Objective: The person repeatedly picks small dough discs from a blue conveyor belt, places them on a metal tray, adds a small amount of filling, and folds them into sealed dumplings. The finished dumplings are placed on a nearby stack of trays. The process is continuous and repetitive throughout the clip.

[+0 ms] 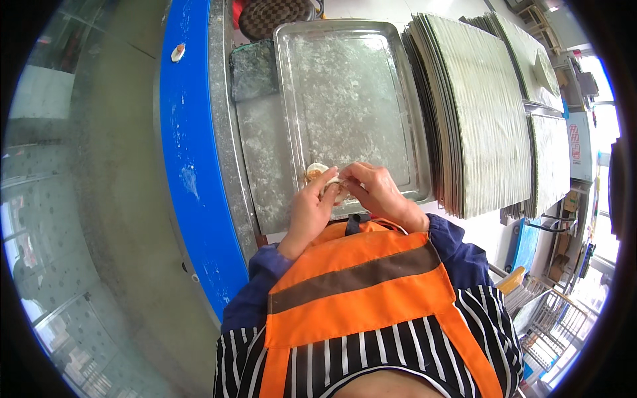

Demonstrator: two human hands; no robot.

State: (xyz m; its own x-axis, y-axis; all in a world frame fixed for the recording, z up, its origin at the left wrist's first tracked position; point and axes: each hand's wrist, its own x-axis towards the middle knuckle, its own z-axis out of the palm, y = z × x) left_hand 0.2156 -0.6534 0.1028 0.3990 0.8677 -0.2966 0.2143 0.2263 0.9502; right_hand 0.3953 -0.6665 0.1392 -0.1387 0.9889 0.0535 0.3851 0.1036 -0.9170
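My left hand point(312, 207) and my right hand point(379, 189) meet over the near end of a shallow metal tray point(361, 86) dusted with white flour. Between their fingertips they pinch a small piece of filled dough point(340, 194), mostly covered by the fingers. Just beyond my left fingers shows a white dough round point(318, 170) with brown filling. Whether it lies on the tray or joins the held piece, I cannot tell. Fingers of both hands are bent and closed.
To the left runs a blue conveyor belt point(192, 159) with flour smears and one filled dough piece point(178, 53) at its far part. On the right stand tall stacks of metal trays point(484, 106). A patterned round stool point(275, 18) is beyond the tray.
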